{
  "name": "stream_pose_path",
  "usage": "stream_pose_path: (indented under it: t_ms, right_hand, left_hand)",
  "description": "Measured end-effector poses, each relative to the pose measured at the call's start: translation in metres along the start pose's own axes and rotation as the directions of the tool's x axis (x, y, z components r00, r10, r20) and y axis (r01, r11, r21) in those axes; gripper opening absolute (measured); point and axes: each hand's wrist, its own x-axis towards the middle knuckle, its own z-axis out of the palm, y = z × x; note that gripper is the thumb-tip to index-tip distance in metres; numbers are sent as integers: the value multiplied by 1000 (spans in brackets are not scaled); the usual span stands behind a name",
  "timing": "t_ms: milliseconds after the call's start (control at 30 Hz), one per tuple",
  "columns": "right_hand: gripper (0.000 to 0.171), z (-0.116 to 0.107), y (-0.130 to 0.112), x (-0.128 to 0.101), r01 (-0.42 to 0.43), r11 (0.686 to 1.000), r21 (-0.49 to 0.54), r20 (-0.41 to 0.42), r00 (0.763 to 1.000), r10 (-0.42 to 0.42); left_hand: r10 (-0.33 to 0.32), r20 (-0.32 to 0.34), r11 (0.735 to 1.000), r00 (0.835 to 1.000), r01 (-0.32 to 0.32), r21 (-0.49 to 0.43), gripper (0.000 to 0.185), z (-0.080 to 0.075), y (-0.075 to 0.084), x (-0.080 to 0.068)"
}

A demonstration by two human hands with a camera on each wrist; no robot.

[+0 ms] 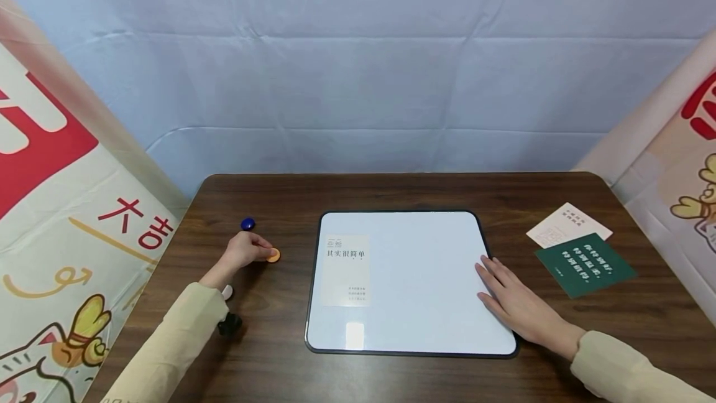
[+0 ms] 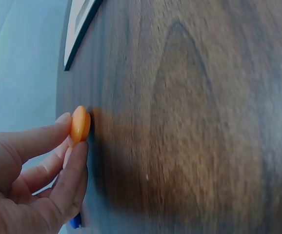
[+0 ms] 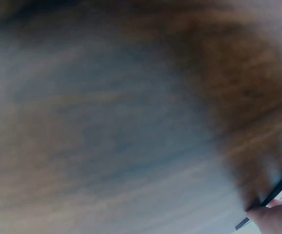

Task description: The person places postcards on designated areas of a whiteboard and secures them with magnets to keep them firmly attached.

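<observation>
Pinching the orange magnet [image 1: 273, 256] between thumb and fingertips on the wooden table [image 1: 279, 341] left of the whiteboard [image 1: 414, 278], the left hand [image 1: 243, 250] grips it narrowly, while the right hand [image 1: 517, 306] lies flat, fingers straight, on the board's right edge.

"其实很简单" on the white card [image 1: 347, 270]

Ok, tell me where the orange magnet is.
Head view: the orange magnet is pinched by the left hand on the table, left of the whiteboard.
</observation>
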Motion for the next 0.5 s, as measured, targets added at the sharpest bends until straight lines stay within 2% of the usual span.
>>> stream_pose_path:
  t_ms: [100,500]
  right_hand:
    - [62,0,0,0,2,1000,1,-1,1000,-2]
    - [63,-2,-1,-3,4,1000,2,-7,1000,-4]
  left_hand:
    - [-13,6,999,1000,13,-35,19,2,1,1]
    - [-8,12,1000,1000,9,-16,20,10,14,-3]
